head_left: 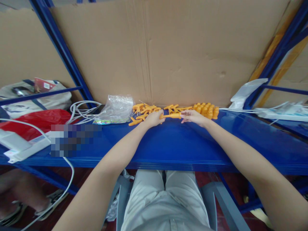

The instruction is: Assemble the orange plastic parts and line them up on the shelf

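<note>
Between my two hands a slim orange plastic piece (172, 115) lies level, with a ridged, screw-like stretch on its left and a thicker cylinder on its right. My left hand (153, 119) is closed around its left end. The fingertips of my right hand (192, 116) pinch the cylinder end. Beside and behind my left hand lies a heap of branched orange plastic pieces (141, 110), some with small metal chains. More branched pieces (171, 108) are behind the held one. Just past my right hand, several orange blocky pieces (206, 109) stand packed in rows.
A clear plastic bag (116, 109) and white cables (83, 109) lie left on the blue table (173, 144). Further left are a red bag (45, 120), a power strip (31, 146) and a cloth bag (48, 96). Cardboard (183, 51) stands behind. Another person's legs (26, 189) show lower left.
</note>
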`<control>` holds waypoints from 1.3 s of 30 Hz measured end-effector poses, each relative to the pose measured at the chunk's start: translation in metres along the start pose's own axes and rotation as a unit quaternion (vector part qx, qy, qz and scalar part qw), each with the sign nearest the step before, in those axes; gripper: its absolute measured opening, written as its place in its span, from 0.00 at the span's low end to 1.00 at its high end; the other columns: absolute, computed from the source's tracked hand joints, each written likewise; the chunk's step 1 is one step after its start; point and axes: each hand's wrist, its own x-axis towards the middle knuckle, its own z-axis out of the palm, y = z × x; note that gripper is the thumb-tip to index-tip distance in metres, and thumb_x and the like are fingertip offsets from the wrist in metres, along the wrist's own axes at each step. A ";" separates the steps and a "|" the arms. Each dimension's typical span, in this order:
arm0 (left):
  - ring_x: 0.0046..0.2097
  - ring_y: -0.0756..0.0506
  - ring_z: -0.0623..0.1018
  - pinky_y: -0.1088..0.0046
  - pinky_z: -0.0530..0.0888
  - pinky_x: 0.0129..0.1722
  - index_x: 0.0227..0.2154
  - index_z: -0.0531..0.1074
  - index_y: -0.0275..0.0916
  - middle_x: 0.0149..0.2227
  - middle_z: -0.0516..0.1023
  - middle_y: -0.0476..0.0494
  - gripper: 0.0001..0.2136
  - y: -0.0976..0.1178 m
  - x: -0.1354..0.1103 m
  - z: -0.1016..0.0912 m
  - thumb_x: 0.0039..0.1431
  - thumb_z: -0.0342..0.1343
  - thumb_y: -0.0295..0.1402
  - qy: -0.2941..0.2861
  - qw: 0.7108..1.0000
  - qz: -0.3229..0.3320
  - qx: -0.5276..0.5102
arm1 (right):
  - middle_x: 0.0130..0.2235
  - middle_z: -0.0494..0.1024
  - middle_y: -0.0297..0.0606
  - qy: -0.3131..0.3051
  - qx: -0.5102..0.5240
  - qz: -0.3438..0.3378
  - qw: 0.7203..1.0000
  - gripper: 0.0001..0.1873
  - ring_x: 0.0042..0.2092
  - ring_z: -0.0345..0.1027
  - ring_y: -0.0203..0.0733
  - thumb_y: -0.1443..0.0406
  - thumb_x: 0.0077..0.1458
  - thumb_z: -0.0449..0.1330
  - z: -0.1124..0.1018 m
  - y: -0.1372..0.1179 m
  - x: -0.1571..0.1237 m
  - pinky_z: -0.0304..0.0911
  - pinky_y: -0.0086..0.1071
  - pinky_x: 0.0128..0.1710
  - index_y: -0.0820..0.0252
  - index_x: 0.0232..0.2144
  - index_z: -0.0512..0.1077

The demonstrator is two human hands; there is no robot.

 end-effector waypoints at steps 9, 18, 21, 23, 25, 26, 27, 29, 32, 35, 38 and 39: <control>0.45 0.41 0.81 0.68 0.74 0.46 0.48 0.72 0.41 0.38 0.82 0.44 0.13 -0.002 0.001 0.000 0.63 0.55 0.37 -0.003 1.000 0.000 -0.006 | 0.41 0.84 0.43 0.001 -0.008 0.012 1.000 0.09 0.37 0.80 0.39 0.65 0.64 0.63 0.002 -0.006 -0.004 0.77 0.35 0.47 0.61 0.45 0.78; 0.47 0.40 0.81 0.66 0.75 0.48 0.51 0.71 0.41 0.43 0.82 0.42 0.15 -0.002 0.002 0.003 0.63 0.54 0.37 0.005 1.000 0.005 0.025 | 0.46 0.83 0.45 -0.005 -0.006 0.026 1.000 0.11 0.36 0.79 0.36 0.65 0.65 0.62 0.002 -0.007 -0.004 0.75 0.31 0.44 0.62 0.47 0.77; 0.48 0.39 0.81 0.66 0.75 0.48 0.51 0.72 0.40 0.43 0.82 0.41 0.14 0.001 0.000 0.000 0.63 0.54 0.36 0.003 1.000 0.005 0.014 | 0.49 0.82 0.44 -0.014 0.012 0.013 1.000 0.16 0.35 0.79 0.35 0.66 0.63 0.64 0.003 -0.006 -0.004 0.76 0.31 0.43 0.60 0.52 0.75; 0.48 0.39 0.81 0.66 0.75 0.48 0.51 0.72 0.40 0.44 0.82 0.41 0.14 0.003 0.000 -0.001 0.64 0.54 0.36 0.001 1.000 0.004 0.014 | 0.48 0.81 0.43 -0.015 0.016 -0.003 1.000 0.17 0.35 0.78 0.34 0.67 0.60 0.65 0.004 -0.005 -0.004 0.77 0.32 0.43 0.60 0.52 0.75; 0.49 0.39 0.81 0.65 0.75 0.48 0.52 0.72 0.40 0.45 0.82 0.40 0.15 0.005 -0.001 -0.003 0.64 0.54 0.36 -0.002 1.000 0.004 0.019 | 0.45 0.81 0.42 -0.012 0.013 -0.019 1.000 0.16 0.35 0.78 0.35 0.68 0.58 0.67 0.005 -0.003 -0.003 0.77 0.34 0.45 0.61 0.49 0.76; 0.49 0.39 0.81 0.65 0.75 0.48 0.52 0.72 0.40 0.45 0.83 0.40 0.15 0.005 -0.002 -0.003 0.65 0.55 0.36 -0.003 1.000 0.004 0.019 | 0.44 0.81 0.42 -0.010 0.011 -0.027 1.000 0.15 0.35 0.77 0.35 0.68 0.57 0.67 0.005 -0.002 -0.002 0.77 0.36 0.45 0.61 0.47 0.77; 0.49 0.39 0.81 0.65 0.75 0.48 0.52 0.72 0.39 0.45 0.83 0.40 0.15 0.006 -0.002 -0.004 0.65 0.54 0.37 -0.004 1.000 0.004 0.017 | 0.43 0.81 0.41 -0.006 0.010 -0.037 0.999 0.14 0.35 0.77 0.36 0.67 0.56 0.68 0.004 0.000 0.000 0.77 0.37 0.45 0.62 0.46 0.77; 0.49 0.39 0.82 0.66 0.75 0.48 0.54 0.71 0.39 0.43 0.83 0.41 0.17 0.007 -0.003 -0.005 0.66 0.54 0.38 0.005 1.000 0.006 0.003 | 0.41 0.81 0.41 0.002 0.009 -0.070 0.997 0.14 0.35 0.77 0.37 0.65 0.54 0.70 0.003 0.005 0.005 0.77 0.40 0.46 0.62 0.43 0.78; 0.48 0.40 0.82 0.67 0.75 0.47 0.63 0.64 0.40 0.41 0.83 0.42 0.23 0.005 -0.004 -0.007 0.67 0.54 0.41 0.035 0.999 0.004 -0.019 | 0.42 0.81 0.43 0.030 -0.011 -0.142 0.989 0.18 0.36 0.76 0.40 0.61 0.52 0.71 -0.003 0.012 0.014 0.77 0.43 0.45 0.62 0.44 0.77; 0.48 0.40 0.82 0.66 0.75 0.48 0.68 0.56 0.41 0.43 0.84 0.41 0.28 0.000 -0.003 -0.009 0.69 0.52 0.41 0.059 0.998 -0.018 -0.016 | 0.45 0.81 0.46 0.113 -0.106 -0.210 0.965 0.21 0.41 0.77 0.45 0.59 0.55 0.67 -0.010 0.018 0.020 0.76 0.46 0.46 0.62 0.49 0.75; 0.53 0.38 0.81 0.63 0.75 0.52 0.65 0.63 0.39 0.49 0.83 0.37 0.24 -0.008 -0.002 -0.011 0.69 0.51 0.39 0.066 0.996 -0.062 0.025 | 0.50 0.79 0.51 0.203 -0.262 -0.285 0.900 0.21 0.48 0.75 0.52 0.59 0.59 0.62 -0.016 0.016 0.019 0.72 0.50 0.51 0.63 0.52 0.73; 0.55 0.37 0.80 0.62 0.75 0.53 0.61 0.67 0.38 0.51 0.82 0.35 0.21 -0.010 -0.002 -0.011 0.69 0.51 0.38 0.058 0.994 -0.077 0.042 | 0.51 0.78 0.52 0.216 -0.309 -0.308 0.874 0.21 0.50 0.74 0.53 0.59 0.61 0.60 -0.016 0.014 0.018 0.70 0.51 0.52 0.63 0.54 0.72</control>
